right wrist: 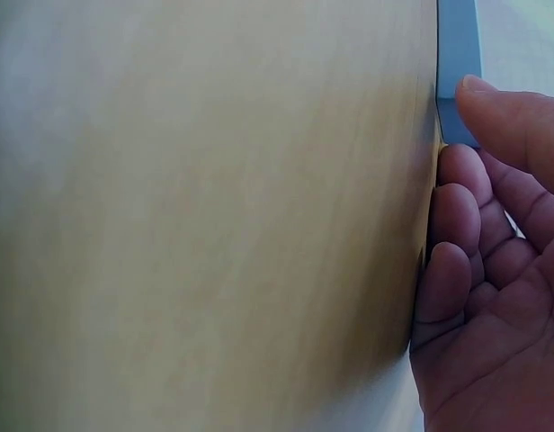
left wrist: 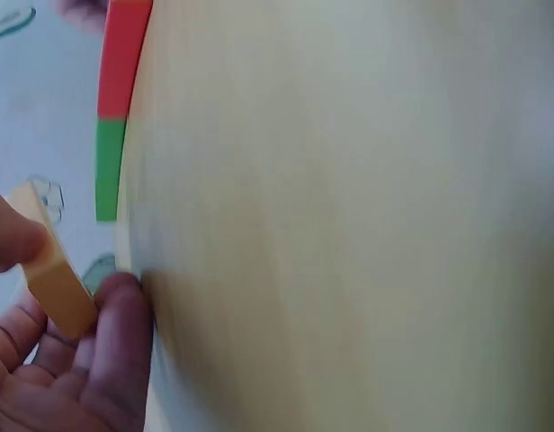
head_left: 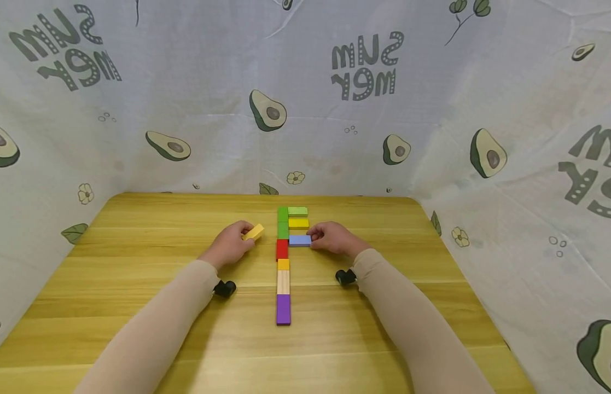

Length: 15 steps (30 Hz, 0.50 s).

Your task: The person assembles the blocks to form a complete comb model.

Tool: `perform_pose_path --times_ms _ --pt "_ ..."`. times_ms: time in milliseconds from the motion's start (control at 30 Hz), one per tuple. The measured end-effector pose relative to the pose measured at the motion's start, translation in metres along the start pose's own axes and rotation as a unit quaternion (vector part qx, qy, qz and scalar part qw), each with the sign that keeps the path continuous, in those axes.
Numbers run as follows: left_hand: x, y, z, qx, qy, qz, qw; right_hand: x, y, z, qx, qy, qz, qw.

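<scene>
My left hand (head_left: 231, 243) holds a light orange block (head_left: 253, 232) between thumb and fingers, left of a column of blocks. The same orange block (left wrist: 66, 292) shows tilted in the left wrist view. At the right end of a blue block (head_left: 300, 241), my right hand (head_left: 335, 239) pinches with thumb and fingertips. That blue block (right wrist: 460, 54) lies flat, its left end beside the column near a red block (head_left: 282, 250). Above it a yellow block (head_left: 298, 224) and a light green block (head_left: 297, 212) also stick out to the right.
Two green blocks (head_left: 283, 221) top the column. Below the red one come a small orange-yellow block (head_left: 283, 264), a bare wood block (head_left: 283, 282) and a purple block (head_left: 283, 310). The wooden table (head_left: 138, 246) meets a patterned cloth (head_left: 211, 82) behind and at the sides.
</scene>
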<state>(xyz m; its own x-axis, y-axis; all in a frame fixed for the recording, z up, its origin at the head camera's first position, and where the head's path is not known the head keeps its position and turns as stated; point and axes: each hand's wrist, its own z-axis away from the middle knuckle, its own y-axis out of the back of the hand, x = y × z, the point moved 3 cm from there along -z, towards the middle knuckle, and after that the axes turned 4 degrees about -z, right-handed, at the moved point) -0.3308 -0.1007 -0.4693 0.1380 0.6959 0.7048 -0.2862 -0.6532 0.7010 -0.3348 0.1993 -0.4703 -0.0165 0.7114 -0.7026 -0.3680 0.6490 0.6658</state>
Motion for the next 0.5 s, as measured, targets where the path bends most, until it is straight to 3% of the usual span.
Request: perform_pose_path --times_ms 200,500 --pt "0.012 -0.016 0.009 -0.027 -0.015 0.048 0.9983 0.001 0.000 0.000 0.003 -0.006 0.001 1.000" --pt "0.022 -0.031 0.012 -0.048 -0.028 0.079 0.9953 -0.001 0.000 -0.001 0.004 -0.015 0.011 1.000"
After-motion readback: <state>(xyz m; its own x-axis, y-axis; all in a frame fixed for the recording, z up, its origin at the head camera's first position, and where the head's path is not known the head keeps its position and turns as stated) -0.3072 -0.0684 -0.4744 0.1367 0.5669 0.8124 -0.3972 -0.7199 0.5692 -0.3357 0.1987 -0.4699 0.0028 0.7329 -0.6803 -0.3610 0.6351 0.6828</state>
